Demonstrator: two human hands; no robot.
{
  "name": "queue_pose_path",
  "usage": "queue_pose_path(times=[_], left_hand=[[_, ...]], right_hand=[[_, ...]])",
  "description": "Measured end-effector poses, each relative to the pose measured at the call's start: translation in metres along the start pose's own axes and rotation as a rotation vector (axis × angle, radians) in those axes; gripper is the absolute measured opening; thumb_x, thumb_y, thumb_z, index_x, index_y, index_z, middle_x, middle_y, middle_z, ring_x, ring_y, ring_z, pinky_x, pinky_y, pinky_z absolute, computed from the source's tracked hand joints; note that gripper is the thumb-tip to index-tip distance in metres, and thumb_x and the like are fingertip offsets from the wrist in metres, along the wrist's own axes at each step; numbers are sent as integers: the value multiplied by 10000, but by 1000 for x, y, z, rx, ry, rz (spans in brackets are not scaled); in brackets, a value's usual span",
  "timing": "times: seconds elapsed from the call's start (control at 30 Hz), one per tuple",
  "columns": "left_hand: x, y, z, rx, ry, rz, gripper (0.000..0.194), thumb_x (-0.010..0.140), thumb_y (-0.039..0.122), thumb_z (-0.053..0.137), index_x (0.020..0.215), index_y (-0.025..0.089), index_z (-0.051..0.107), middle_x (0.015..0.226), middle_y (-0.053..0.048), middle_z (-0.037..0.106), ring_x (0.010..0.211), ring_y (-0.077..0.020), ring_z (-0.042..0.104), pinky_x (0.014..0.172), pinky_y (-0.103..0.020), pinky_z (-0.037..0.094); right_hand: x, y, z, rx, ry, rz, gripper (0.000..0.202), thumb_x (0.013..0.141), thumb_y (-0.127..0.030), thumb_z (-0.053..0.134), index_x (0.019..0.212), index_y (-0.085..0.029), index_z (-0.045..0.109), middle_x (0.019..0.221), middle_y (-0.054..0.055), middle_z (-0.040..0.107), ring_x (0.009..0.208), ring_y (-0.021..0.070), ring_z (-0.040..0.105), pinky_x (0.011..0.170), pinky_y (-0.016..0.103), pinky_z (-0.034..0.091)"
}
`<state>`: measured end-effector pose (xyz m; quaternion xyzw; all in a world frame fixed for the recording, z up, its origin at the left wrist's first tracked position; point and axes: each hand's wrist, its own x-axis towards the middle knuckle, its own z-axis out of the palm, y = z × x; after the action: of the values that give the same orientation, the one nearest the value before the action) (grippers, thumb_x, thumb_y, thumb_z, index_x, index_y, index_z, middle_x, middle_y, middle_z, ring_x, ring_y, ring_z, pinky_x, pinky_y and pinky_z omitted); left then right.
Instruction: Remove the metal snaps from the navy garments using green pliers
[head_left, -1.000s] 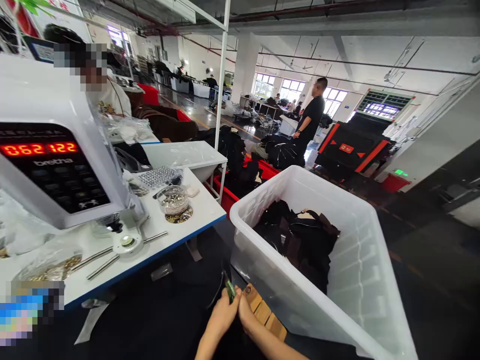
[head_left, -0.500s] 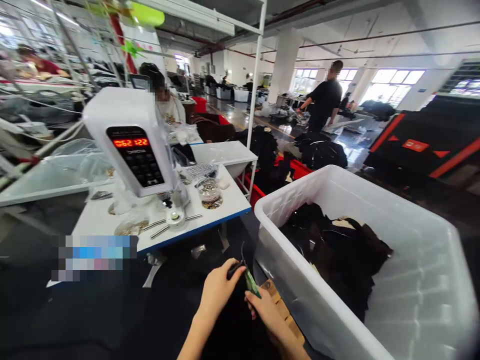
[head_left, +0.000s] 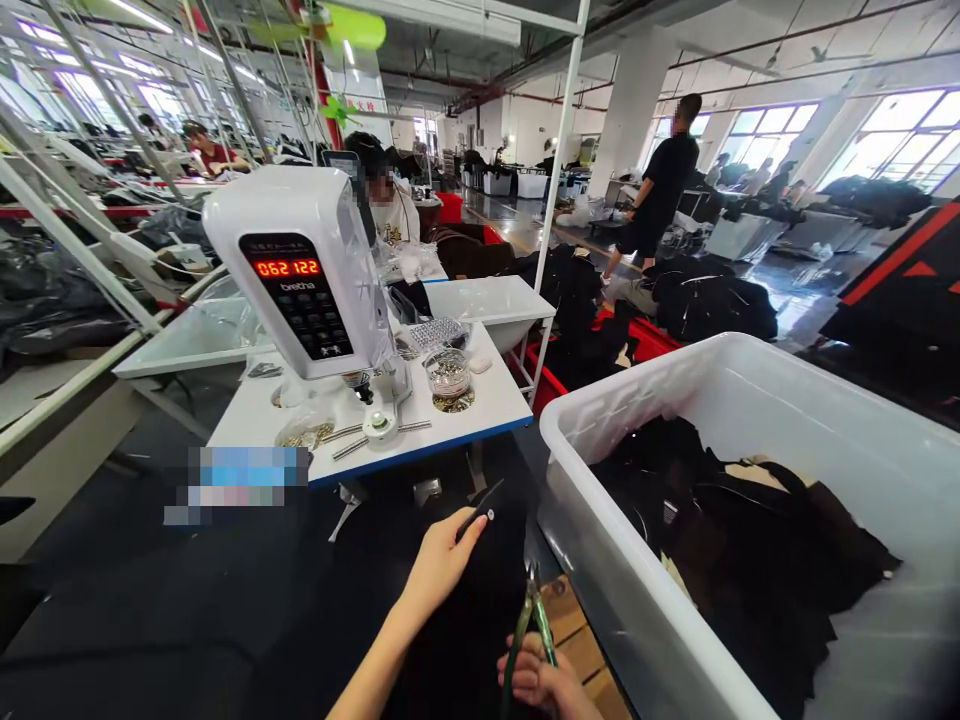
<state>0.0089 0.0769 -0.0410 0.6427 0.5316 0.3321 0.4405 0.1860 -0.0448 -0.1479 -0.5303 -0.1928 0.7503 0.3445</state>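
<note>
My left hand (head_left: 441, 562) is closed, pinching a strip of black fabric (head_left: 486, 497) between thumb and fingers. A small, light round snap button (head_left: 491, 514) shows on the fabric beside my thumb. Lower and to the right, my right hand (head_left: 541, 672) grips a pair of pliers (head_left: 531, 605) with green handles. Their metal jaws point upward, apart from the fabric, and the handles are spread. Dark cloth fills the area under my hands, so where the strip ends is hard to make out.
Ahead stands a white snap-press machine (head_left: 300, 270) on a white table (head_left: 480, 425), with a clear tub of metal fasteners (head_left: 450, 375). At right is a large white bin (head_left: 637, 540) holding black garment pieces (head_left: 720, 540). A person (head_left: 664, 180) stands beyond; another sits behind the machine.
The pliers have come away from the fabric, down and to the right, and their handles have spread. My left hand still pinches the strip. The camera view has turned left.
</note>
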Motion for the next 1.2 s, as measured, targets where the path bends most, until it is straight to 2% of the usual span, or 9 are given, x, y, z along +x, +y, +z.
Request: queue_pose_path(times=[0.07,0.13,0.23,0.33,0.47,0.63,0.73,0.9,1.2], left_hand=[[3,4,-8,-159,87,-50,351,869,488,488,840,170,635,786,-10,641,778,-179,585,697,-249,421],[2,12,-14,-291,203,-73,347,847,495,534,854,159,624,788,-6,618,781,-167,567,693,-239,419],[-6,34,-20,-352,335,-24,320,834,480,577,854,165,624,757,16,588,734,-132,531,657,-213,403],[-15,60,-22,-315,329,62,343,821,497,593,873,162,644,768,12,610,719,-125,532,661,-209,418],[-28,86,-16,-217,215,182,307,851,455,575,865,157,644,732,9,616,656,-113,541,611,-202,428],[-31,91,-9,-157,72,336,238,904,355,517,952,171,660,805,-19,668,710,-126,586,651,-210,459],[-28,88,-7,-195,39,374,238,925,326,480,988,189,664,855,-21,689,724,-120,597,650,-203,456],[-23,83,-3,-231,10,353,223,925,317,486,994,208,668,863,-4,686,730,-112,591,665,-199,446],[-16,78,4,-286,62,269,214,909,352,515,970,230,680,762,19,620,692,-101,539,655,-182,426]], right_hand=[[0,-14,7,-42,70,-191,505,501,-366,700,957,-184,584,881,106,665,843,247,635,745,342,459],[-9,-40,19,-106,121,-425,460,582,-392,727,965,-196,562,878,83,640,852,229,607,746,333,458],[-32,-91,40,-191,204,-648,316,748,-428,662,916,-199,524,743,-2,519,693,133,517,679,273,434],[-51,-137,59,-274,188,-766,244,836,-407,599,924,-195,515,677,-45,425,594,84,420,589,231,381],[-71,-171,80,-335,54,-945,166,868,-327,576,962,-194,541,723,-32,490,658,87,482,648,236,412],[-79,-178,91,-375,90,-1040,241,794,-275,683,997,-204,575,854,-5,558,798,109,550,754,248,472],[-77,-179,87,-404,101,-1032,232,773,-270,707,960,-201,589,830,-8,597,769,109,579,736,240,495],[-76,-183,81,-525,114,-1082,94,843,-241,611,923,-191,613,848,2,649,787,118,608,745,242,501],[-61,-181,83,-476,185,-1083,130,882,-282,545,872,-177,621,787,4,636,731,118,589,695,247,487]])
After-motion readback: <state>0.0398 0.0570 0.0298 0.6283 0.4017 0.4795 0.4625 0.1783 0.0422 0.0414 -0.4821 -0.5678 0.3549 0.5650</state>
